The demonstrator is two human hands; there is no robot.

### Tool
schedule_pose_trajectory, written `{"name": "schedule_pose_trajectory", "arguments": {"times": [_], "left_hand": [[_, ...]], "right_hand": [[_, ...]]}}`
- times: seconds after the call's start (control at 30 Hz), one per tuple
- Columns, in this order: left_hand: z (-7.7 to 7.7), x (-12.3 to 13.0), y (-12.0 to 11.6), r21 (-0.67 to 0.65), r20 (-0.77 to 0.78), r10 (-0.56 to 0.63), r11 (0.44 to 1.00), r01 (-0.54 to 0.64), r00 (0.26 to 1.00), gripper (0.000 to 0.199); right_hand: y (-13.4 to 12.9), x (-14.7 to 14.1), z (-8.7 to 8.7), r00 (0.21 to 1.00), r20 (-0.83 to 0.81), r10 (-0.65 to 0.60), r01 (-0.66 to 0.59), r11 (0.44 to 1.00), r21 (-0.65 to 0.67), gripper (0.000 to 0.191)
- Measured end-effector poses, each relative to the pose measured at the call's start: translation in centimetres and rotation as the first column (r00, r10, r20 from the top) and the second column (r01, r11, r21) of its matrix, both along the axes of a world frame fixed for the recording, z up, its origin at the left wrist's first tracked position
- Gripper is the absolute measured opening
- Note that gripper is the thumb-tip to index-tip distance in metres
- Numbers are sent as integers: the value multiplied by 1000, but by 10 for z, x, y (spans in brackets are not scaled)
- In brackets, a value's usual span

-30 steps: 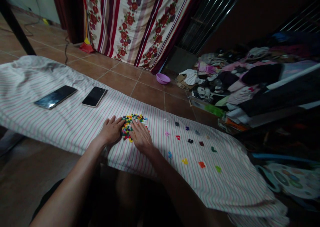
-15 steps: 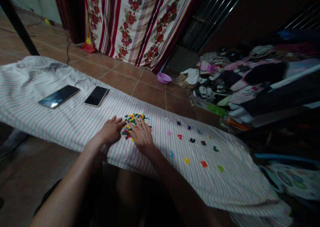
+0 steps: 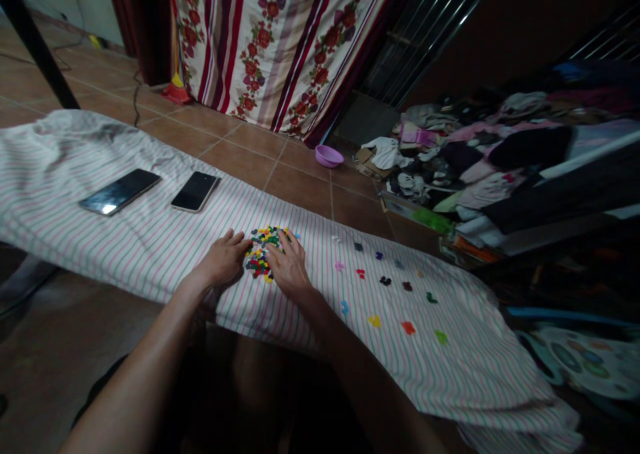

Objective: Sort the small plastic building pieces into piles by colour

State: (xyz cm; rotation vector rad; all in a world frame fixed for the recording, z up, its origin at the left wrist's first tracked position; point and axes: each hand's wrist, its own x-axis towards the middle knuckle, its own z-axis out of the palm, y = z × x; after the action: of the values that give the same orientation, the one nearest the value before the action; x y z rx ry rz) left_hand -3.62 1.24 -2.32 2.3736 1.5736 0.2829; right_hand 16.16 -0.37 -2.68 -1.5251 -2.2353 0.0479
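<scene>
A pile of small multicoloured pieces point(image 3: 263, 254), too small to name exactly, lies on the striped cloth point(image 3: 300, 327). At its left edge my left hand point(image 3: 225, 257) rests open and flat, fingertips touching the border of the pile. Spread over the right part of the pile is my right hand point(image 3: 290, 264), open, with its fingers on the pieces. To the right, small single-colour groups sit apart in rows, among them a yellow group point(image 3: 374, 321), an orange group point(image 3: 408, 328), a black group point(image 3: 385, 281) and a lime green group point(image 3: 441, 337).
Two phones, a larger one point(image 3: 120, 192) and a smaller one point(image 3: 195, 191), lie on the cloth at left. Beyond it, a purple basin point(image 3: 329, 156) stands on the tiled floor near a floral curtain point(image 3: 260, 47). Heaped clothes point(image 3: 480, 147) fill the right background.
My right hand has shifted slightly right across the pile, uncovering more pieces in its middle. My left hand has barely moved and stays at the pile's left edge.
</scene>
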Motion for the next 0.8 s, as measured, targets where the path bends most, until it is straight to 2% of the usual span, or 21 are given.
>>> {"name": "schedule_pose_trajectory", "arguments": {"times": [0.2, 0.33, 0.57, 0.8], "left_hand": [[7, 3, -1, -34, -18, -13, 999, 13, 1000, 50], [8, 4, -1, -27, 1, 6, 1000, -6, 1000, 46], [2, 6, 1, -3, -8, 16, 1000, -17, 1000, 43], [4, 6, 2, 3, -17, 1, 1000, -1, 1000, 43]], "right_hand": [[18, -7, 1, 998, -47, -47, 44, 997, -67, 29], [27, -10, 5, 998, -58, -30, 26, 997, -72, 26], [41, -18, 10, 1000, 5, -30, 30, 995, -96, 17], [44, -23, 15, 995, 102, -10, 18, 996, -84, 12]]}}
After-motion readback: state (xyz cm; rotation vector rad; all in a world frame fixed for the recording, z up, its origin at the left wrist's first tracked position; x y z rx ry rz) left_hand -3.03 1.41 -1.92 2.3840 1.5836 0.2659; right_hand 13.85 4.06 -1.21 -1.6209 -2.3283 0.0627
